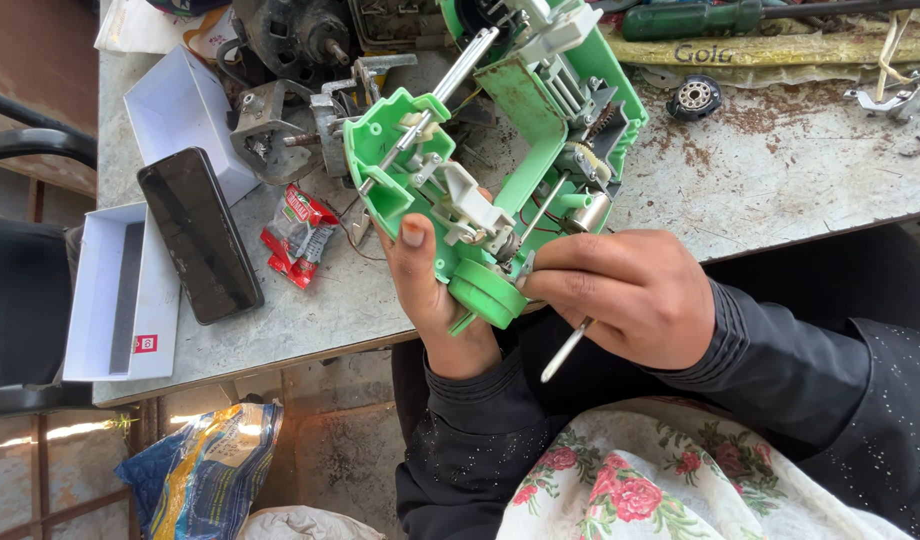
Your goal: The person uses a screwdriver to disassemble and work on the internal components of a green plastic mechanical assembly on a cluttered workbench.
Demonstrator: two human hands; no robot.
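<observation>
**Green housing held open at bench edge**

Far left of frame: white box tray on the bench, with a dark phone lying partly across it. A second white box sits above, upper left. Just right of the phone, a red wrapper. Below the bench, lower left, a blue-yellow bag.

Centre: left hand grips the green housing from underneath, thumb up on its inner face. Housing is tilted, open side up, internal shafts and gears exposed.

Right of centre: right hand is closed around a thin metal tool, its tip at the housing's lower edge.

Upper right: green-handled screwdriver.
</observation>
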